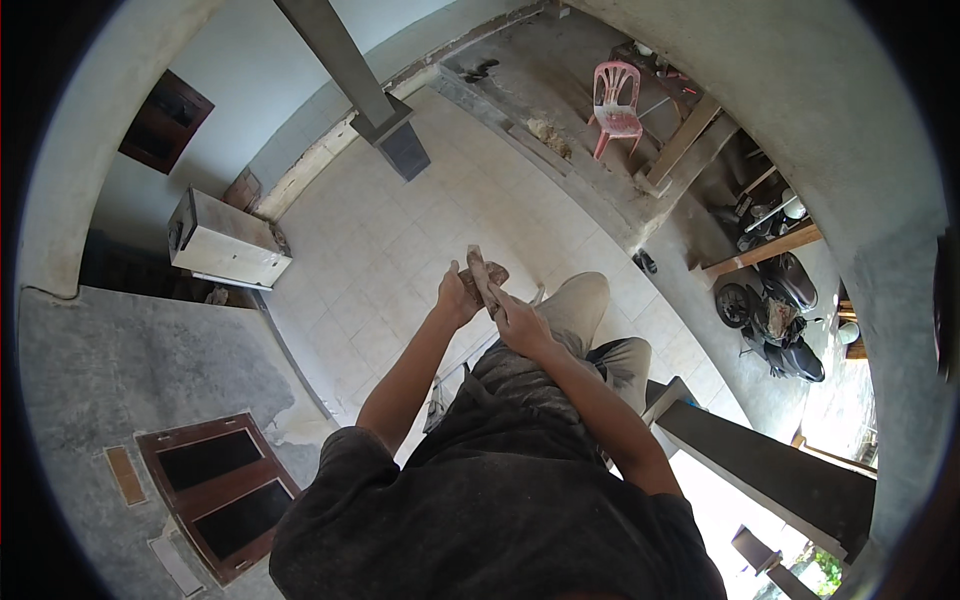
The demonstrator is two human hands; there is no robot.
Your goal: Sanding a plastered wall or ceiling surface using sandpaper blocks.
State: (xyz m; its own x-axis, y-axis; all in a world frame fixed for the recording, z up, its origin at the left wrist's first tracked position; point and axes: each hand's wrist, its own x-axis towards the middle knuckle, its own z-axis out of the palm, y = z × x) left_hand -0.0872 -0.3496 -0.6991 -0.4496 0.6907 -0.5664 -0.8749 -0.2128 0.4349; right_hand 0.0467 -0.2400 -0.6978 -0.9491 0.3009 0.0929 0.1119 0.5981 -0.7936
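In front of my body, both hands are close together. My left hand (459, 303) is closed round a reddish-brown, stained piece (497, 272) whose kind I cannot make out. My right hand (522, 326) grips a long, narrow, pale strip (476, 262), smeared and dirty, that points away from me. The strip lies across the reddish-brown piece, and the two seem to touch. Part of each is covered by my fingers.
Below me spreads a pale tiled floor (400, 260). A grey pillar (345, 60) stands ahead, a white cabinet (228, 245) at left. To the right are a red plastic chair (617, 105), a parked motorbike (780, 315) and wooden beams (765, 248). Dark-framed shutters (218, 490) lie at lower left.
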